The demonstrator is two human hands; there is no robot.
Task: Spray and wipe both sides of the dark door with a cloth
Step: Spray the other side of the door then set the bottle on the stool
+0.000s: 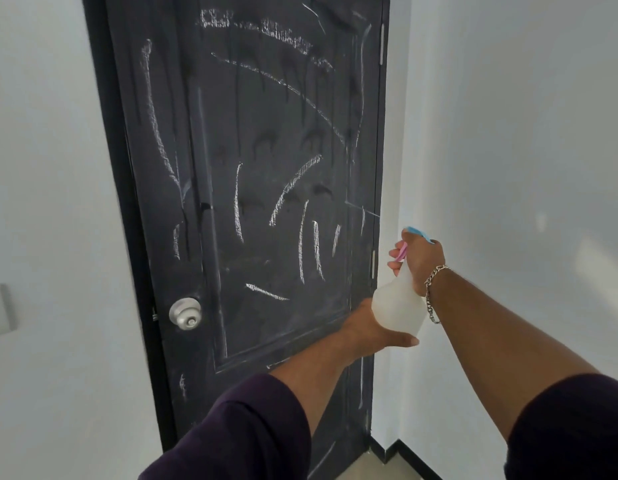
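Spraying step: right hand point(420, 261) in closed grip round the neck of a translucent plastic spray bottle point(397, 306), left hand point(370, 332) cupping its base, before the chalk-streaked dark panelled door point(252, 188); next, probably wiping; no cloth visible.

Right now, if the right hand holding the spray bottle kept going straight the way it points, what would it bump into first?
Most likely the dark door. The right hand aims the spray bottle up and left at its chalk-marked panel near the hinge side, with nothing visible between. Depth is hard to judge.
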